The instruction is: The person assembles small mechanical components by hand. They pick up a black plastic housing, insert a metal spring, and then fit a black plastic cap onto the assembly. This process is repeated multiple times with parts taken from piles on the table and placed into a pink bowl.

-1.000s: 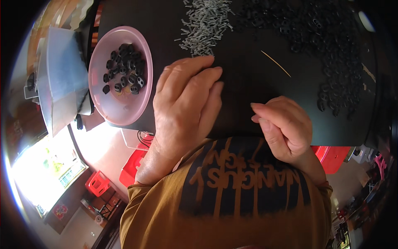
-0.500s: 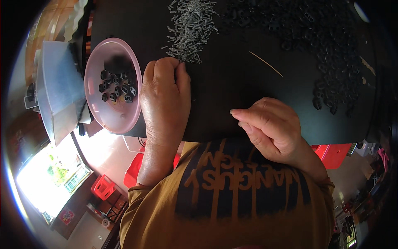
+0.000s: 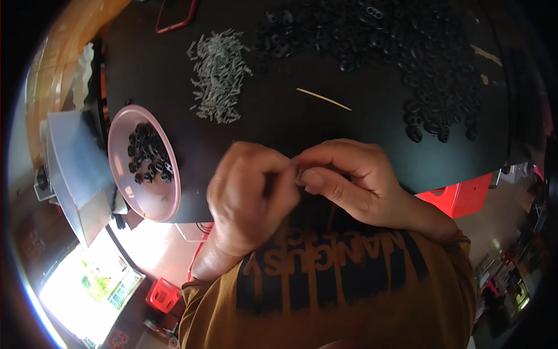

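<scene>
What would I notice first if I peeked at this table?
Two hands, the left hand and right hand, pinch together at the near edge of the black table. Behind them lie a pile of small silvery springs and a spread of black pieces. A pink bowl sits left.

A thin wooden stick (image 3: 324,99) lies on the black table (image 3: 279,125).

A black table (image 3: 279,125) carries springs (image 3: 220,74), black parts (image 3: 395,46), a stick (image 3: 323,99), a pink bowl (image 3: 125,192).

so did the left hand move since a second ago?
Yes. The left hand pulled back from the spring pile toward the table's near edge, meeting the right hand fingertip to fingertip.
</scene>
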`<state>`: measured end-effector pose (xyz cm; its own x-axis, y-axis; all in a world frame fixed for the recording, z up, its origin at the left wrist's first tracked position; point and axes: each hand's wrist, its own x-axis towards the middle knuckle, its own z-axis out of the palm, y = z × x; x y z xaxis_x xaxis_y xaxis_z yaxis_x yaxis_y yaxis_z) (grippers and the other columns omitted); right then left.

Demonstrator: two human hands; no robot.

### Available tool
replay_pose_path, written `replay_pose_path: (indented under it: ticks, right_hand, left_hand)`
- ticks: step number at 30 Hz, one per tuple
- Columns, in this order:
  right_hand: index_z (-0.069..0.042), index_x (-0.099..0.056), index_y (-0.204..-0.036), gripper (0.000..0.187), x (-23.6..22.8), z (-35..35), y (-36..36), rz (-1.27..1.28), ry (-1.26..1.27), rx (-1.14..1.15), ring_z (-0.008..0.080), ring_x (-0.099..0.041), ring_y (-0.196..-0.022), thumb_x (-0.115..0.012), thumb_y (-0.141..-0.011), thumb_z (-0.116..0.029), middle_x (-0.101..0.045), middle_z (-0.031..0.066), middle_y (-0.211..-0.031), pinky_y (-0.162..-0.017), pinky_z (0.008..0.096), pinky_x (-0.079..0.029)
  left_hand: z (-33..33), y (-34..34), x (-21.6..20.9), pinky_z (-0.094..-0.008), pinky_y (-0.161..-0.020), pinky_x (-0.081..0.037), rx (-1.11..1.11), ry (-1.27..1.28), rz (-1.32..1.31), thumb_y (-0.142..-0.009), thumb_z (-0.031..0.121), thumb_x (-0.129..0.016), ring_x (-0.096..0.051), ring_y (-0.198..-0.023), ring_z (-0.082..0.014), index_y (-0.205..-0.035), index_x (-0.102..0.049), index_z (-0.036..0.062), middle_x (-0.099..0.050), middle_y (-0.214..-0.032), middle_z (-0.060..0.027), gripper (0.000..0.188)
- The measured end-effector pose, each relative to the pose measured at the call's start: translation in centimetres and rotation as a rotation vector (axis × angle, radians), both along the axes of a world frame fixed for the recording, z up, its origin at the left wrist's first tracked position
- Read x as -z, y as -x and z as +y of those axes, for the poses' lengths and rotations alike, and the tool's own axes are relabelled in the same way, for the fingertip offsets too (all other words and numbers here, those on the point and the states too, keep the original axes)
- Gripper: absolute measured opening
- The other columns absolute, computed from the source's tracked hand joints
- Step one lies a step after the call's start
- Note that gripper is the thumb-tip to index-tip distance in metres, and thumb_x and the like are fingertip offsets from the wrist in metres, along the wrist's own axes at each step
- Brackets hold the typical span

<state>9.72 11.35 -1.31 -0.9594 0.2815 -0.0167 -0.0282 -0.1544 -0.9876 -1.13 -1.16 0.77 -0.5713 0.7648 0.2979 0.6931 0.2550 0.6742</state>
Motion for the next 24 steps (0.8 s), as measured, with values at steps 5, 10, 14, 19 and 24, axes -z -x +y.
replay_pose_path:
  ticks: [5, 10, 14, 19, 24]
  right_hand:
    - [0.001, -0.059, -0.093, 0.019, 0.4, 0.2, -0.6, 0.011, 0.453, -0.028, 0.0057, -0.052, -0.063, -0.052, -0.088, -0.016, -0.059, 0.0024, -0.075, -0.057, 0.0190, -0.044]
    - [-0.001, -0.060, -0.092, 0.019, 0.3, 0.8, -1.1, -0.089, 0.582, -0.054, 0.0045, -0.051, -0.065, -0.053, -0.088, -0.018, -0.058, 0.0012, -0.076, -0.058, 0.0181, -0.044]
    - [0.002, -0.059, -0.094, 0.016, -0.3, 1.3, -1.7, -0.130, 0.607, -0.048, 0.0075, -0.055, -0.069, -0.052, -0.088, -0.011, -0.060, 0.0050, -0.079, -0.063, 0.0190, -0.046]
    - [0.000, -0.060, -0.084, 0.007, 0.3, 1.1, -2.9, -0.020, 0.269, 0.026, 0.0070, -0.055, -0.062, -0.057, -0.082, -0.006, -0.060, 0.0035, -0.072, -0.054, 0.0197, -0.044]
    - [-0.001, -0.059, -0.078, 0.005, 0.7, 1.4, -3.6, 0.065, 0.022, -0.016, 0.0127, -0.058, -0.058, -0.061, -0.076, -0.006, -0.059, 0.0068, -0.068, -0.050, 0.0240, -0.044]
  left_hand:
    - [1.2, 0.0, -0.2, -0.0277, -0.042, -0.043, 0.204, -0.004, 0.116, -0.063, -0.003, -0.067, -0.055, -0.053, -0.0190, -0.079, -0.052, 0.0042, -0.053, -0.068, -0.0059, 0.023]
    - [1.6, -0.3, -0.3, -0.0267, -0.042, -0.044, 0.243, -0.034, 0.139, -0.063, -0.005, -0.066, -0.056, -0.053, -0.0182, -0.079, -0.054, 0.0037, -0.054, -0.067, -0.0058, 0.021]
    - [2.0, 0.3, -1.0, -0.0247, -0.044, -0.044, 0.319, -0.019, -0.018, -0.063, -0.008, -0.064, -0.056, -0.054, -0.0174, -0.079, -0.057, 0.0012, -0.055, -0.068, -0.0076, 0.020]
    - [4.1, 0.7, -1.9, -0.0241, -0.045, -0.042, 0.316, 0.018, -0.017, -0.065, -0.011, -0.061, -0.054, -0.055, -0.0164, -0.082, -0.059, -0.0004, -0.056, -0.070, -0.0094, 0.020]
    - [6.8, 0.3, -1.6, -0.0274, -0.051, -0.044, 0.312, 0.071, 0.045, -0.067, -0.007, -0.061, -0.056, -0.058, -0.0210, -0.082, -0.058, 0.0006, -0.056, -0.073, -0.0102, 0.017]
